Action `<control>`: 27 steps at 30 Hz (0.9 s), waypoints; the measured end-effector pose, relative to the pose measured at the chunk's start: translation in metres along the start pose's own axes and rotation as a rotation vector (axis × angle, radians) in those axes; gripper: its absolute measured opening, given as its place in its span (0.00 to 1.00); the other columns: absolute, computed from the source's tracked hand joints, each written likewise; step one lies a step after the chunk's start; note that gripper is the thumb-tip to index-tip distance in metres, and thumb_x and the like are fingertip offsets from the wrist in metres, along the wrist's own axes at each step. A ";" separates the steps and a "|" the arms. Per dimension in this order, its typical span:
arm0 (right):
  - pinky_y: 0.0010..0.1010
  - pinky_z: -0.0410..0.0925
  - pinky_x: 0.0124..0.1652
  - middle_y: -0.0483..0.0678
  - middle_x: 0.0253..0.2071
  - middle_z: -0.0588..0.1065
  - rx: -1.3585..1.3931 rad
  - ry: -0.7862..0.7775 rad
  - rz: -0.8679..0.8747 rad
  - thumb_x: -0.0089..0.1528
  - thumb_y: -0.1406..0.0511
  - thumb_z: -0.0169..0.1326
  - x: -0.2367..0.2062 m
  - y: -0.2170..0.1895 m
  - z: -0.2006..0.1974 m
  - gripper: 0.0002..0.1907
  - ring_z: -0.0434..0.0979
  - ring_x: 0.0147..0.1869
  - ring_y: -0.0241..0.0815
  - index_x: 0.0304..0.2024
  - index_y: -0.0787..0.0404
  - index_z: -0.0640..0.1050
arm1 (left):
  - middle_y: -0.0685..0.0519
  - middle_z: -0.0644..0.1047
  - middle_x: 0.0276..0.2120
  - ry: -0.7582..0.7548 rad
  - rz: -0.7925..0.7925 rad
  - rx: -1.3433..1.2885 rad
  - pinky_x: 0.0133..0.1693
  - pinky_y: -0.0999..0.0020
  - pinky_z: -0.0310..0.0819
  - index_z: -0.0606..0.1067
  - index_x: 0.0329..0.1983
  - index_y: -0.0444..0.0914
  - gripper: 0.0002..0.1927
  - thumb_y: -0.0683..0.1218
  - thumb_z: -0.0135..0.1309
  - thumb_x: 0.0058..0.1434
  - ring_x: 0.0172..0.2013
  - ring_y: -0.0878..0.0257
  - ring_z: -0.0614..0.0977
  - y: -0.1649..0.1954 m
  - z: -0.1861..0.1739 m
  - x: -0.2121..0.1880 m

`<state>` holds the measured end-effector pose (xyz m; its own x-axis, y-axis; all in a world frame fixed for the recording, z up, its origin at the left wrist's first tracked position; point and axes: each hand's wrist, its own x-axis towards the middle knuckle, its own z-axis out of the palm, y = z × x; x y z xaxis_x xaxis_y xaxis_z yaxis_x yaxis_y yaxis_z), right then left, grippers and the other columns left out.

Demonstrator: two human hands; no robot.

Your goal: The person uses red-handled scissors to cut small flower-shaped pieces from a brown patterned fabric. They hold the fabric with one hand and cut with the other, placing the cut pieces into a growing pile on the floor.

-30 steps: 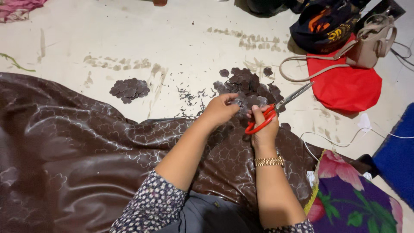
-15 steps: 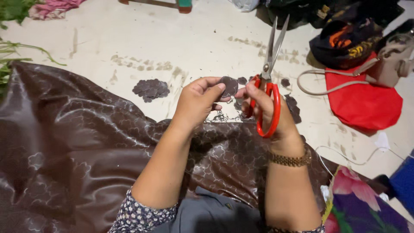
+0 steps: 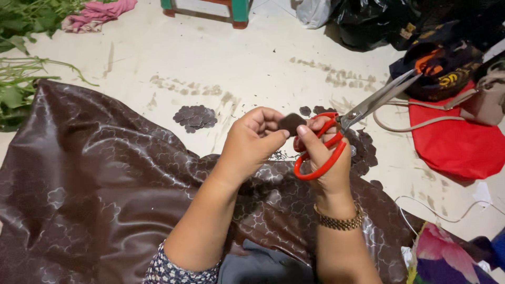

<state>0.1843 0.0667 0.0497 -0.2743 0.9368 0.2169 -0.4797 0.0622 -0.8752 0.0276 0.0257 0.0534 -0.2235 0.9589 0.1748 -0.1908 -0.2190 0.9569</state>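
Observation:
My left hand point(image 3: 252, 139) pinches a small dark round fabric piece point(image 3: 290, 123) between thumb and fingers. My right hand point(image 3: 322, 158), with a gold bracelet on the wrist, grips red-handled scissors point(image 3: 342, 131); their blades point up and to the right and are slightly apart. The right thumb also touches the fabric piece. Both hands are raised over a large dark brown patterned cloth point(image 3: 94, 184) spread across the floor and my lap.
A small heap of cut dark rounds point(image 3: 195, 117) lies on the pale floor, with more rounds point(image 3: 364, 150) behind my right hand. A red bag point(image 3: 455, 144), dark bags, a beige strap, green plants point(image 3: 18, 58) at left, and flowered fabric point(image 3: 452, 257) surround the spot.
The hands lifted from the heap of rounds with one piece. The scissors swung from pointing straight up to pointing up-right, and the right thumb came onto the piece.

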 end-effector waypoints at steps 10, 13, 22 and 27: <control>0.29 0.69 0.51 0.49 0.48 0.72 0.048 0.023 -0.020 0.63 0.77 0.57 -0.007 -0.005 -0.011 0.12 0.72 0.50 0.36 0.42 0.60 0.69 | 0.51 0.78 0.59 0.095 0.726 0.776 0.69 0.55 0.66 0.79 0.36 0.45 0.12 0.37 0.65 0.52 0.70 0.46 0.69 0.014 -0.001 -0.008; 0.28 0.69 0.52 0.49 0.48 0.72 -0.034 0.044 -0.077 0.62 0.78 0.57 -0.013 -0.007 -0.010 0.13 0.72 0.51 0.35 0.42 0.60 0.69 | 0.51 0.73 0.66 0.172 0.661 0.820 0.73 0.52 0.58 0.71 0.44 0.43 0.17 0.40 0.67 0.58 0.76 0.46 0.65 0.012 0.001 -0.004; 0.28 0.69 0.51 0.51 0.49 0.72 -0.072 0.032 -0.101 0.63 0.79 0.57 -0.019 -0.011 -0.006 0.13 0.71 0.50 0.35 0.42 0.62 0.68 | 0.39 0.44 0.76 0.203 0.733 0.954 0.74 0.35 0.27 0.60 0.66 0.42 0.45 0.41 0.68 0.45 0.73 0.32 0.32 0.013 -0.001 -0.005; 0.30 0.71 0.55 0.53 0.47 0.74 -0.010 -0.014 -0.040 0.64 0.78 0.56 -0.017 -0.014 -0.009 0.10 0.75 0.56 0.37 0.40 0.62 0.70 | 0.38 0.58 0.72 -0.062 0.730 0.653 0.74 0.52 0.59 0.66 0.62 0.42 0.32 0.39 0.66 0.57 0.77 0.44 0.54 0.016 -0.008 -0.007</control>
<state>0.2035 0.0528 0.0543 -0.2665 0.9287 0.2577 -0.4820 0.1031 -0.8701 0.0180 0.0138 0.0657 -0.0224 0.6392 0.7687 0.5444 -0.6371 0.5457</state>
